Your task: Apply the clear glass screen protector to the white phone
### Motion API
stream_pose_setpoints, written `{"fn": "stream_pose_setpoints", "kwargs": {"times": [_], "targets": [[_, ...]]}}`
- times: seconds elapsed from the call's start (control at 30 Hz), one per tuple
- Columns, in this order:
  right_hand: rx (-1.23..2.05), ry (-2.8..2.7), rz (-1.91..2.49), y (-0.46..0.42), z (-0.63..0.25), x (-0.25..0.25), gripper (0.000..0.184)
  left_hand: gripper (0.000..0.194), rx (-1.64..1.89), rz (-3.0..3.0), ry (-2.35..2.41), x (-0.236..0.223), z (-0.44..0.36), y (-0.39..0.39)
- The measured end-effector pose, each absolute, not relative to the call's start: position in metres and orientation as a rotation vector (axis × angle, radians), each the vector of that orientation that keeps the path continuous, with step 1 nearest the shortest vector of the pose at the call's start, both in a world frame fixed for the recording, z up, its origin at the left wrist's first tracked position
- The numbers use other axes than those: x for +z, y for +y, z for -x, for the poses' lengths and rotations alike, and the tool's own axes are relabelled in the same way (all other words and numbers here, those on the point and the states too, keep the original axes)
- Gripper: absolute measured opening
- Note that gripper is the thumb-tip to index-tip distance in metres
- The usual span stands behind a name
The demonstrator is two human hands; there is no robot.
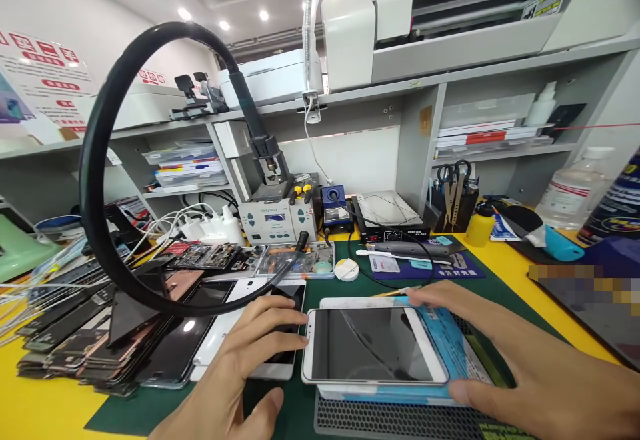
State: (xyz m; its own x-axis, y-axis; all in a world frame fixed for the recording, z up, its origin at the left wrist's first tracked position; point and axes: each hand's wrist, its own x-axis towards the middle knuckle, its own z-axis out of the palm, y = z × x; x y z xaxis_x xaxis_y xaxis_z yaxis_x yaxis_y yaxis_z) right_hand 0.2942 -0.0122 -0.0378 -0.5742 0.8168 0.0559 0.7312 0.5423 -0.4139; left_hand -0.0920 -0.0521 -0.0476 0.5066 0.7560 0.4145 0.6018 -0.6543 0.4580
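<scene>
White phone (373, 345) lying screen up on blue-and-white slab (445, 323). Left hand (235, 367) curving open, thumb apart, fingertips meeting phone's left end; whether pressing, cannot tell. Right hand (520, 360) spreading wide, fingers touching slab's far edge, thumb near phone's lower right corner; firmness of hold, cannot tell. Left of phone, more phones (173, 347) lying near stacked parts (107, 347). Beyond phone, round white container (347, 269) sitting; black hose (93, 160) looping to left.

Wall poster (43, 87) “二手”, purple mat (470, 268) “专注”
</scene>
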Motion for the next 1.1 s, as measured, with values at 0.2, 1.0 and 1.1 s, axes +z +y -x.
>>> {"fn": "stream_pose_setpoints", "kwargs": {"times": [0.2,1.0,1.1], "targets": [[0.511,-2.528,1.301,-0.016,-0.288,-0.03,0.073,0.049,0.83,-2.592,1.176,-0.044,0.091,-0.048],[0.511,-2.456,1.075,-0.017,-0.285,-0.026,0.059,0.048,0.927,-2.615,1.213,-0.049,0.079,-0.035],[0.494,-2.437,1.067,-0.017,-0.284,-0.029,0.059,0.049,0.884,-2.595,1.229,-0.051,0.077,-0.034]]}}
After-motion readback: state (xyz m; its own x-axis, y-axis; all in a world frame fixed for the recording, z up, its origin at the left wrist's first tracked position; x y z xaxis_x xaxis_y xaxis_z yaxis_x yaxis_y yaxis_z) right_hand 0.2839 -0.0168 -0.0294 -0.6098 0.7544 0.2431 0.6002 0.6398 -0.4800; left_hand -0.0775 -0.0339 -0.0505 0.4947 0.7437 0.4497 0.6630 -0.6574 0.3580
